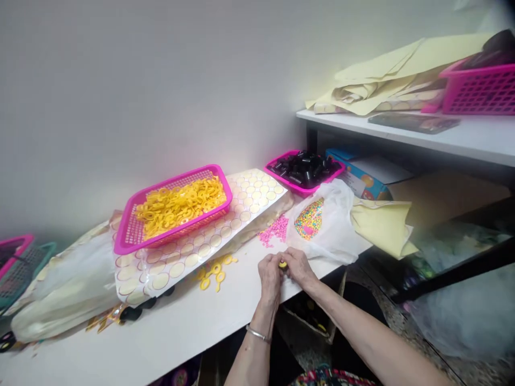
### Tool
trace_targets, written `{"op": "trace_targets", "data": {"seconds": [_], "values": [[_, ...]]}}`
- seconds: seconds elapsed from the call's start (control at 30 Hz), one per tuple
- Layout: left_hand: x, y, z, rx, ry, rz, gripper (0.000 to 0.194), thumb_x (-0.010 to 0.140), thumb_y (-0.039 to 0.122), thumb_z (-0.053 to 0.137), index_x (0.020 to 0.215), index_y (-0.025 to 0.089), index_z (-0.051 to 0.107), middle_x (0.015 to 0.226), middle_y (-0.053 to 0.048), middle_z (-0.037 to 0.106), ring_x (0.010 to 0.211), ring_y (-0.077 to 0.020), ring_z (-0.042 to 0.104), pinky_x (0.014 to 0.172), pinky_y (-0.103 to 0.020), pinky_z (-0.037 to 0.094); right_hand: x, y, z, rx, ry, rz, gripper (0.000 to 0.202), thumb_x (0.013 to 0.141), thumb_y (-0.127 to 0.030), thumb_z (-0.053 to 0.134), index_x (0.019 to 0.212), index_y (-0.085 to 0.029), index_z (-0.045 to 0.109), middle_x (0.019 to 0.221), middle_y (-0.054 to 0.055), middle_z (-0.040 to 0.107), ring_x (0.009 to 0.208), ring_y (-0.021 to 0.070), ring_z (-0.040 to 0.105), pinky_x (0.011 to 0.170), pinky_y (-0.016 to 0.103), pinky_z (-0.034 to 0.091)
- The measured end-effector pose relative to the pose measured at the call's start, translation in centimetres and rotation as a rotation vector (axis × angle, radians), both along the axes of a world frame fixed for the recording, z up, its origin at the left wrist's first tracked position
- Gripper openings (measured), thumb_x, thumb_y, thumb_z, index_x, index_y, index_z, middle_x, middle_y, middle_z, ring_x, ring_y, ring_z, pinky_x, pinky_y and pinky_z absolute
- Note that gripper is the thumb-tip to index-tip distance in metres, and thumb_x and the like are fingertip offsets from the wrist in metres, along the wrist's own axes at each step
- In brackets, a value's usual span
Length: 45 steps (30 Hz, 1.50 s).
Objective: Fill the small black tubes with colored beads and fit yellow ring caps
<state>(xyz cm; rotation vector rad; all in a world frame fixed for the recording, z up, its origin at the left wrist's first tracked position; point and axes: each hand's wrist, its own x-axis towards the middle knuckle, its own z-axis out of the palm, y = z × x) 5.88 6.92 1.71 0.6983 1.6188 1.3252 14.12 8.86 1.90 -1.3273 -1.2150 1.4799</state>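
Observation:
Near the table's front edge, my left hand (270,273) and my right hand (298,267) are together, fingers closed around a small black and yellow piece (282,264). Much of that piece is hidden by the fingers. Just beyond the hands lie small pink pieces (274,231) in a loose pile. A white bag (332,236) with multicoloured beads (309,219) in its opening is to the right of the pile. Several loose yellow ring-shaped pieces (216,272) lie left of my hands.
A pink basket (139,244) of yellow pieces stands on sticker sheets (193,256). Behind, another pink basket (298,187) holds black pieces (306,169). A white shelf (406,131) with folded yellow sheets (378,69) overhangs the right. An open box (300,316) sits below the table edge.

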Motion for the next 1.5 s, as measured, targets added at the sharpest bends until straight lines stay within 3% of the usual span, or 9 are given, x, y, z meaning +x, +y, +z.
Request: {"op": "trace_targets", "data": {"seconds": [0.27,0.43,0.67,0.9,1.17,1.33,1.5], "values": [[0.3,0.1,0.2,0.075,0.0,-0.016,0.03,0.064,0.038,0.063,0.054,0.015,0.046,0.036,0.008,0.038,0.032,-0.004,0.033,0.036,-0.017,0.025,0.4,-0.2,0.0,-0.078,0.082,-0.011,0.022,0.072,-0.04,0.049,0.064,-0.019,0.048,0.037,-0.007,0.044,0.029,0.009,0.041,0.031,0.019,0.029],[-0.1,0.6,-0.1,0.116,0.036,-0.053,0.032,0.065,0.04,0.064,0.054,0.014,0.048,0.04,0.007,0.041,0.034,-0.0038,0.035,0.037,-0.017,0.025,0.5,0.0,0.0,-0.021,0.106,-0.053,0.026,0.071,-0.042,0.053,0.063,-0.018,0.047,0.035,-0.008,0.042,0.028,0.0079,0.04,0.03,0.018,0.03],[-0.3,-0.5,-0.5,0.051,0.009,-0.091,0.034,0.07,0.047,0.057,0.058,0.016,0.047,0.034,0.009,0.035,0.03,-0.005,0.03,0.035,-0.018,0.023,0.7,-0.5,-1.3,-0.061,0.145,0.06,0.036,0.072,-0.052,0.052,0.067,-0.017,0.049,0.039,-0.005,0.049,0.031,0.0084,0.045,0.031,0.018,0.034],[-1.9,0.7,-0.3,0.029,0.123,-0.262,0.029,0.064,0.038,0.06,0.051,0.014,0.051,0.037,0.005,0.043,0.036,-0.0064,0.036,0.038,-0.02,0.025,1.9,-0.2,-0.3,-0.029,0.157,0.197,0.031,0.055,-0.032,0.071,0.069,-0.015,0.05,0.047,-0.003,0.057,0.034,0.0056,0.045,0.034,0.016,0.033],[-2.6,2.3,-0.6,-0.017,0.116,-0.285,0.02,0.05,0.024,0.068,0.045,0.014,0.051,0.039,0.005,0.044,0.039,-0.0057,0.036,0.04,-0.02,0.024,1.8,0.3,0.4,-0.145,0.155,0.162,0.028,0.047,-0.023,0.074,0.061,-0.015,0.051,0.049,-0.005,0.053,0.039,0.0053,0.046,0.037,0.017,0.037],[-2.4,2.8,-0.9,-0.023,0.069,-0.251,0.023,0.048,0.025,0.07,0.044,0.014,0.05,0.039,0.006,0.043,0.039,-0.0059,0.036,0.04,-0.021,0.024,1.3,0.1,0.6,-0.136,0.153,0.105,0.027,0.051,-0.024,0.071,0.061,-0.016,0.048,0.048,-0.005,0.054,0.035,0.0056,0.045,0.035,0.018,0.035],[-2.1,2.1,-0.2,0.01,0.048,-0.263,0.028,0.051,0.029,0.07,0.044,0.014,0.047,0.037,0.006,0.04,0.037,-0.0053,0.035,0.039,-0.02,0.024,1.1,-0.8,0.1,-0.041,0.059,0.12,0.022,0.059,-0.03,0.066,0.067,-0.015,0.052,0.044,-0.007,0.048,0.033,0.0055,0.042,0.034,0.018,0.035]]}}
